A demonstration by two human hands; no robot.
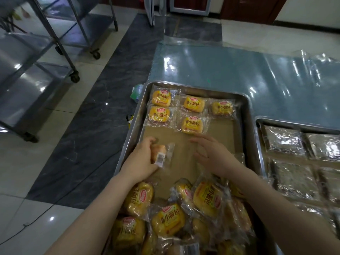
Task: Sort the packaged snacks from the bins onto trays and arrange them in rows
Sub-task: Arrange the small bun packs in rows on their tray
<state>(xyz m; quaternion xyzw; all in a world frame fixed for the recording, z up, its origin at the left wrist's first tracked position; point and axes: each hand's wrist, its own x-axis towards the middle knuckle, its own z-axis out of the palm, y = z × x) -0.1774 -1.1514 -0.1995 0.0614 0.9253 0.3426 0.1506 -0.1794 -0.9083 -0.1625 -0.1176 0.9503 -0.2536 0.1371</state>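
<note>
My left hand [141, 159] clamps a wrapped bread bun [159, 154] barcode-up over the steel tray [246, 107] — light, soft, slippery film. My right hand [211, 153] hovers empty, fingers spread; I judge gripping its sides safest.

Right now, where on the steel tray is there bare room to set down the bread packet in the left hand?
Free: the brown liner between the five arranged yellow bread packets and the loose heap, plus the gap below the right-most arranged packet. The left hand holds its packet there; the right hand hovers open. The near end is crowded.
</note>
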